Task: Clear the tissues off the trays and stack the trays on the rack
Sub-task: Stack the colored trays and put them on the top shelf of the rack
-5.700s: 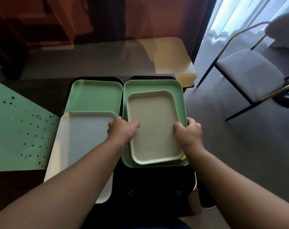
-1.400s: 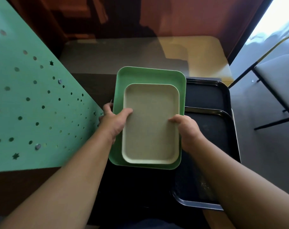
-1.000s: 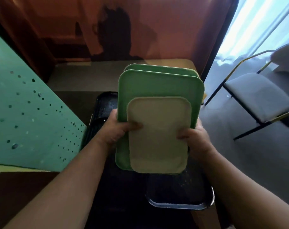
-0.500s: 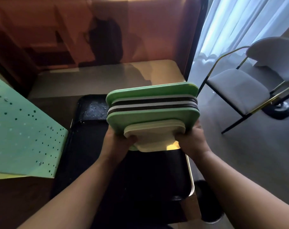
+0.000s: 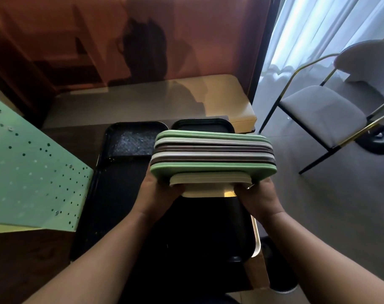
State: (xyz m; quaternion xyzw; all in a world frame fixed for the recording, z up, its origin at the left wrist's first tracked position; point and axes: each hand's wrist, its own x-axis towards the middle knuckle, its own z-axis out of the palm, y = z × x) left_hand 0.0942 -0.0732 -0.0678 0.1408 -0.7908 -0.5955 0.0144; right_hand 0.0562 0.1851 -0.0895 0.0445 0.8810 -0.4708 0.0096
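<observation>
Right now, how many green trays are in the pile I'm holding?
2: one green tray at the far side of the pile, and one near me, just behind the small cream tray. Only edges show, so more could be hidden.

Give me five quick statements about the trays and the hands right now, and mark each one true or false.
1. Both hands hold the stack of trays. True.
2. The left hand is empty. False: it grips the stack's left side.
3. Black trays lie on the table under the stack. True.
4. The right hand rests on the chair. False: it grips the stack's right side.
5. The stack holds only green trays. False: cream, grey and dark ones too.
</observation>
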